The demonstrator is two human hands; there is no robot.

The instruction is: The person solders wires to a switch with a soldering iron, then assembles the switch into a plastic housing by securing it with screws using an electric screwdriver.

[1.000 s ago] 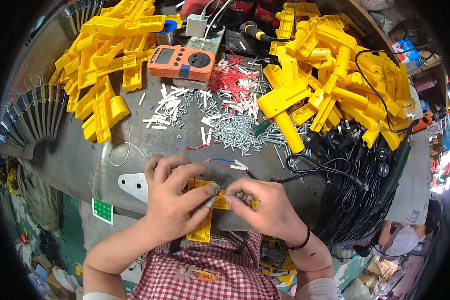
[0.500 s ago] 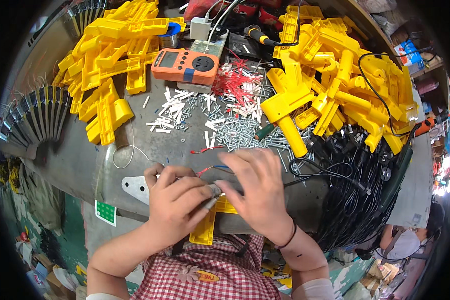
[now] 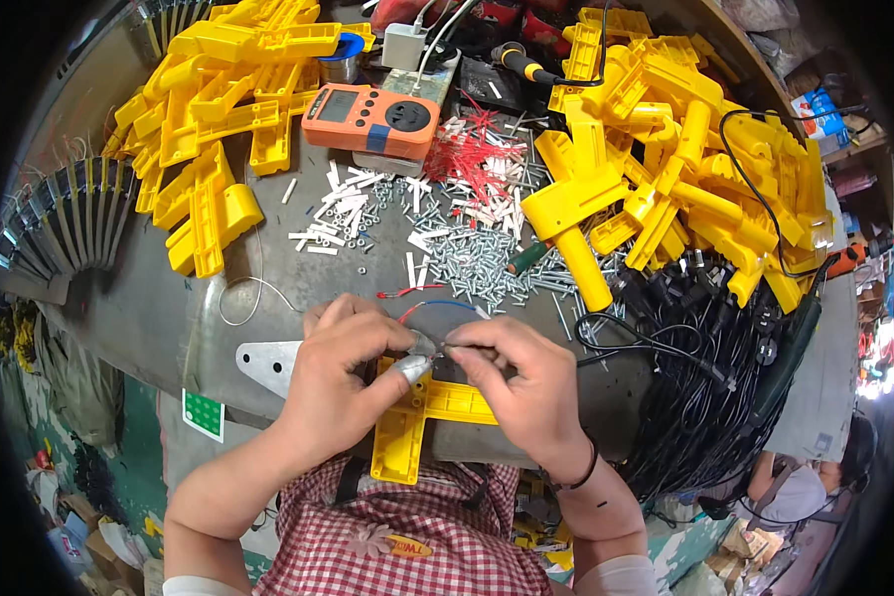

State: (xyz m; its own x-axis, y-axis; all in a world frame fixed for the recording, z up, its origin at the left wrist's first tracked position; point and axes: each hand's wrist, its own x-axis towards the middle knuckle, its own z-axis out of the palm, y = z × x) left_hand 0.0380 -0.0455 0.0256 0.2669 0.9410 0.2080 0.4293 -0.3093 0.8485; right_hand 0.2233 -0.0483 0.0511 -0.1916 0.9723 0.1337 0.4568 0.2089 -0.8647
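By the clock of the whole view, at six o'clock, in front of the apron: one T-shaped yellow plastic housing half, hollow face up, one branch toward three o'clock, one toward six, upper end partly under the left hand. Probably light and stiff, smooth enough to slip a little, with thin ribs perhaps liable to crack. Best held by the outer walls near the junction.

Left thumb over the junction, forefinger tip close by; cannot tell how firmly clamped, or on what. Right hand on the three o'clock side, thumb and forefinger together in a pinch just above the housing; contents too small to tell.

Toward twelve from the fingertips, one blue wire and one red wire, likely soft and springy, best taken by the insulation.

At eight o'clock, one pale metal plate, two holes showing, far end behind the left hand. Near twelve, a heap of screws, uncountable. At eleven, one orange meter and, farther out, one wire spool with a blue rim. Between twelve and one, near the top, one soldering iron. Two heaps of yellow housings: left heap at ten, right heap at two, both too tangled to count. At four, one bundle of black cables, strands uncountable.
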